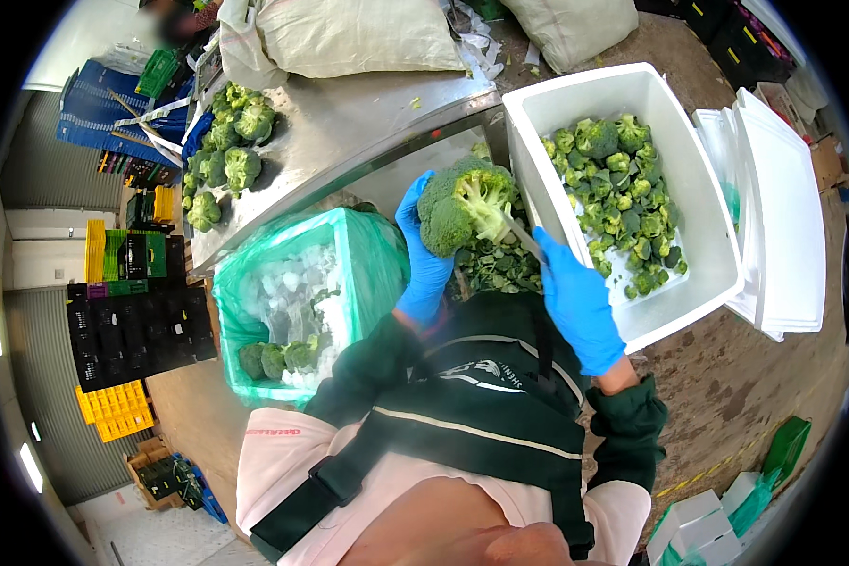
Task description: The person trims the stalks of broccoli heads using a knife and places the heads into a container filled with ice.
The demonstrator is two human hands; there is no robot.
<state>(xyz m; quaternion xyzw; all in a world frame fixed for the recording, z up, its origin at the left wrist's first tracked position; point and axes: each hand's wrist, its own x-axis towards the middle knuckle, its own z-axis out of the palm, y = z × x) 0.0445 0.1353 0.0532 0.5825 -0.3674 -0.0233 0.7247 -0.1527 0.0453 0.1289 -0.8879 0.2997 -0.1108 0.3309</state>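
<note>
A large head of broccoli (448, 212) is held up in front of me, its pale cut stem side turned to the right. My left hand (420, 250), in a blue glove, grips it from the left. A knife (526, 238) is in my blue-gloved right hand (575, 297), its blade touching the broccoli's stem. Below the held head lies a heap of green trimmings (498, 267), partly hidden by my hands. To the right stands a white foam box (712, 222) with many cut broccoli florets (623, 189) inside.
At left, a box lined with green plastic (363, 274) holds ice and a few broccoli heads (278, 358). More whole heads (222, 141) lie on the metal table (335, 118). White sacks (358, 38) rest behind it. White lids (774, 217) lean beyond the foam box.
</note>
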